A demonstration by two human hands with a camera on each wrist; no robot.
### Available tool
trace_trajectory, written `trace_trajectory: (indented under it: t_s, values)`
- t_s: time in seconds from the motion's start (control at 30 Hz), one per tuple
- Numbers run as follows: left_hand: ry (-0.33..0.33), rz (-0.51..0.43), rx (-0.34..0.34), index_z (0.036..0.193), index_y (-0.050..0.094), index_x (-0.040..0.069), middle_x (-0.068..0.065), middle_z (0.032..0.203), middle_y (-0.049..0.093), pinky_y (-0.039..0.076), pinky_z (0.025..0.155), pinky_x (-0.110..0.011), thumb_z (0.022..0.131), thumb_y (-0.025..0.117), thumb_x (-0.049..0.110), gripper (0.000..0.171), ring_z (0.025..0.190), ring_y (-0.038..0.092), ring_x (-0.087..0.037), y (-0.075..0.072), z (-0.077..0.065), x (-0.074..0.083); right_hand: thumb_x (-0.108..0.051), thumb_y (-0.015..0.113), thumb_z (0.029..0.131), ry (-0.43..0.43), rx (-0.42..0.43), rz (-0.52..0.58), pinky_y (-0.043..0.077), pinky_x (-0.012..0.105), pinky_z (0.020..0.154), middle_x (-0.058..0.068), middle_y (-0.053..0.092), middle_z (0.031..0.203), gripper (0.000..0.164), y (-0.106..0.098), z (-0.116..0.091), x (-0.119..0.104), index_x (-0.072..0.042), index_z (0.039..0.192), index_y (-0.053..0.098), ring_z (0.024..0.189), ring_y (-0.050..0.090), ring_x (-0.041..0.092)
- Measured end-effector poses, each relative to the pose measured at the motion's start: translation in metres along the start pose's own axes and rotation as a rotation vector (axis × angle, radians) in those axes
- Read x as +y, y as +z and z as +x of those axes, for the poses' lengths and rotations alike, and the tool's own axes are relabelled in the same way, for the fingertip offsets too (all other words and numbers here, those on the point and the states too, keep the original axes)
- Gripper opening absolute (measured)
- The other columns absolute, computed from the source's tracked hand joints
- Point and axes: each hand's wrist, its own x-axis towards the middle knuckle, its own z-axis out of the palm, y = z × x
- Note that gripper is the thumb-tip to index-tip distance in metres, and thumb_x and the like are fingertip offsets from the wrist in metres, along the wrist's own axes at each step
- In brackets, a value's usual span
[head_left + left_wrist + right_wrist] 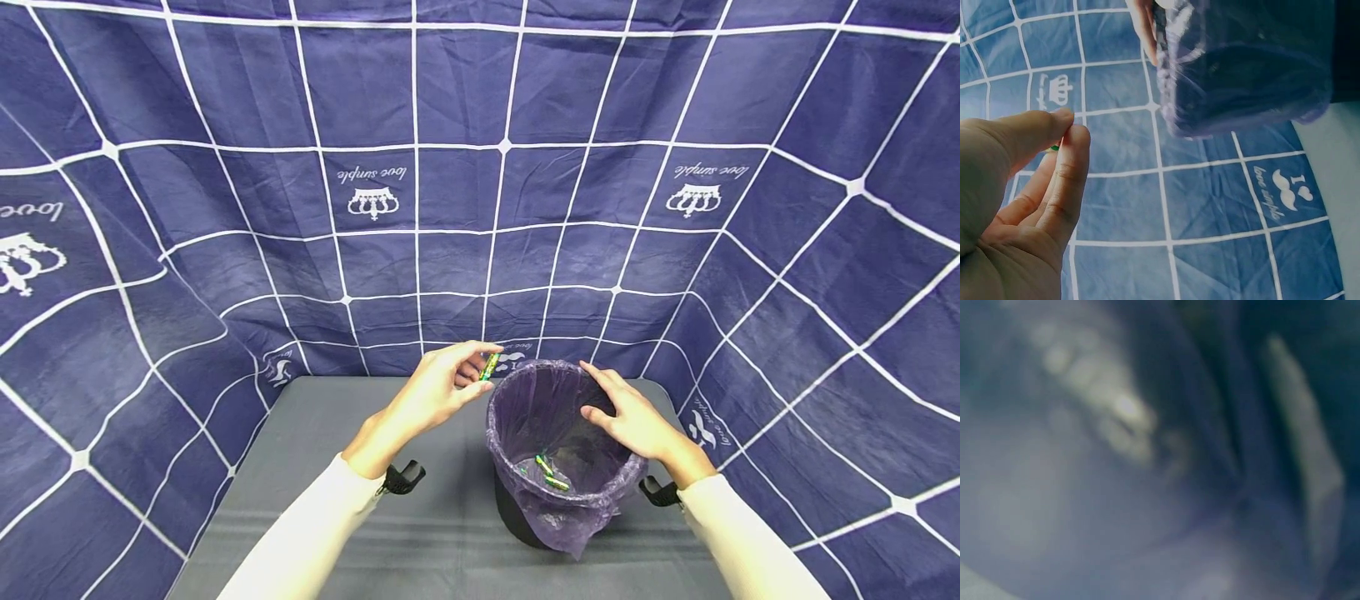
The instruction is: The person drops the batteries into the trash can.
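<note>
My left hand (442, 385) pinches a small green-and-yellow battery (490, 367) between thumb and fingertips, just left of the bin's rim. In the left wrist view the left hand (1041, 187) covers most of the battery (1054, 149), leaving only a bit of green. A dark trash bin (513, 512) lined with a translucent purple bag (551, 521) stands in front of me. Several similar batteries (557, 482) lie at the bottom inside. My right hand (633, 421) grips the bin's far right rim, thumb on the inside, fingers along the outside. The right wrist view is blurred by the bag.
The bin stands on a grey tabletop (337, 517). Blue cloth (457, 192) with white grid lines hangs behind and on both sides, close to the table's edges. The bag's loose edge (577, 542) droops over the bin's near side.
</note>
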Motion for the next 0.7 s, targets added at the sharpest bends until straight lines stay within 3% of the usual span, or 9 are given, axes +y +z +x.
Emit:
trace_trajectory:
  t_s: [0.37,0.7]
  values:
    - [0.134,0.013,-0.020,0.144,0.077,0.003,-0.012,0.104,0.082,0.071,0.086,-0.027,0.097,0.095,0.007,0.051,0.088,0.083,-0.020,0.012,0.023,0.021,-0.025,0.076,0.111,-0.008,0.006,0.006,0.053,0.072,0.120,0.020,0.065,0.156,0.076,0.000,0.001,0.002,-0.007,0.178,0.044,0.143,0.069,0.046]
    - [0.161,0.079,-0.011,0.137,0.078,0.003,-0.014,0.113,0.079,0.071,0.092,-0.034,0.093,0.101,0.018,0.052,0.097,0.084,-0.022,0.023,0.032,0.028,-0.029,0.074,0.112,0.000,-0.002,0.008,0.053,0.072,0.121,0.020,0.064,0.159,0.076,0.001,0.000,0.003,-0.010,0.179,0.043,0.145,0.069,0.047]
